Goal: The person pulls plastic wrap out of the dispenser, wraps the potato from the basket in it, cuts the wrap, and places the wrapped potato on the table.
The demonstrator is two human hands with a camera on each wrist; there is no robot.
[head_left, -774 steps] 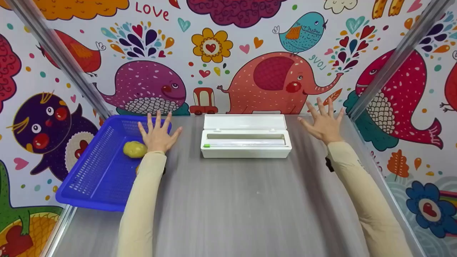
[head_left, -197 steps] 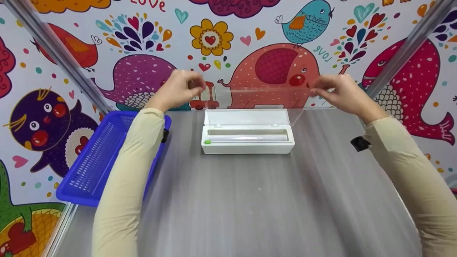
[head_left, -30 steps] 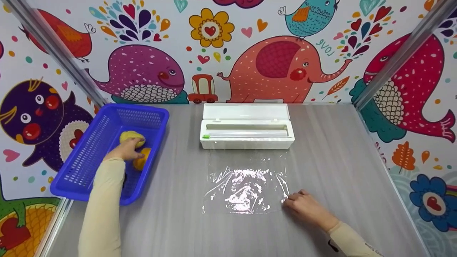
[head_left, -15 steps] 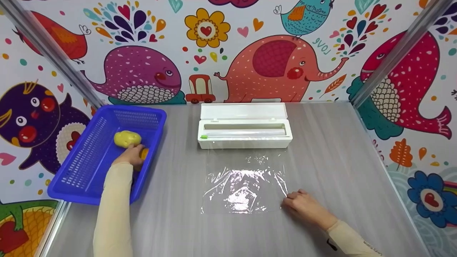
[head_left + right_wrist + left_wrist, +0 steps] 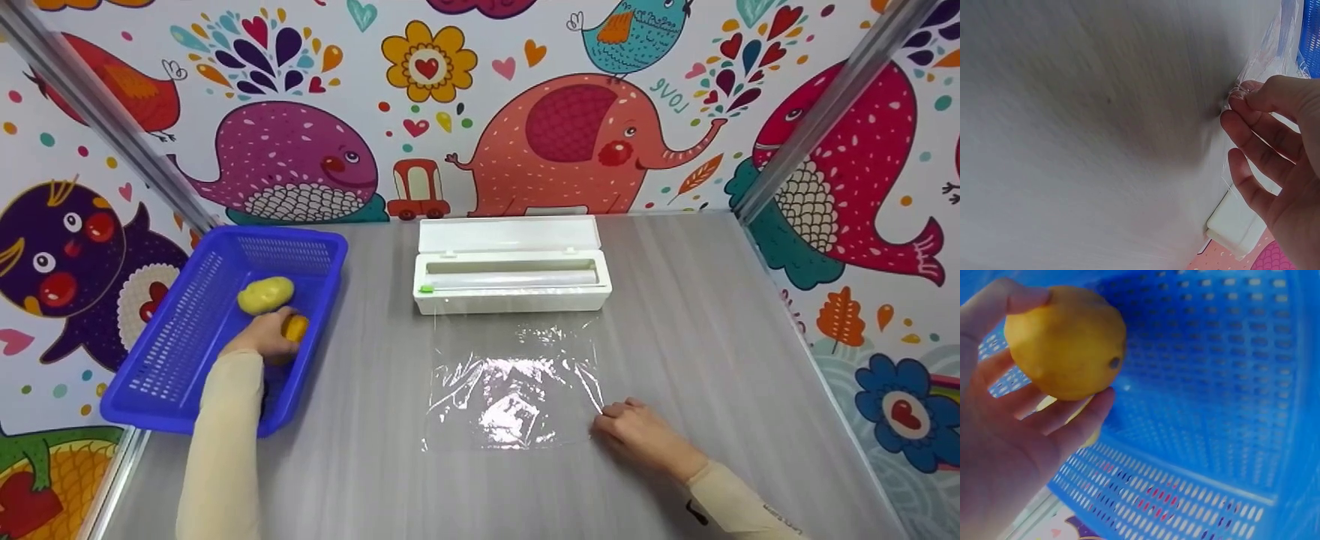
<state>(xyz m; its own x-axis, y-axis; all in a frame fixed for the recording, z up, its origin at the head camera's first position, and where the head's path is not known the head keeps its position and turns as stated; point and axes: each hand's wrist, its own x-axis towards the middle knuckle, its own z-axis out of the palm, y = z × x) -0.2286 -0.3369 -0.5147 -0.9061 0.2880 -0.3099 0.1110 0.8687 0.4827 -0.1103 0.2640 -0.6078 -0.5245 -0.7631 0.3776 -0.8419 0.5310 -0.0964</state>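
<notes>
In the blue basket, my left hand (image 5: 262,335) grips an orange (image 5: 297,328). The left wrist view has the thumb on top of the orange (image 5: 1067,343) and the fingers under it. A yellow, knobbly potato (image 5: 265,295) lies just beyond that hand. A clear sheet of cling film (image 5: 510,390) runs from a white dispenser box (image 5: 514,302) towards me over the table. My right hand (image 5: 649,439) holds the sheet's near right corner. Seen from the right wrist, thumb and forefinger pinch the bunched film (image 5: 1269,50), the other fingers loosely bent.
The blue basket (image 5: 187,352) stands at the table's left side, its perforated walls rising around the left hand. The dispenser's lid (image 5: 510,235) is raised at the back; a green slider (image 5: 427,289) sits at its left end. Patterned walls enclose the grey table (image 5: 675,300).
Earlier both hands held film up above the box; now it lies drawn out on the table. Over the last second the left hand moved from the potato to grasp the orange. Right hand stays.
</notes>
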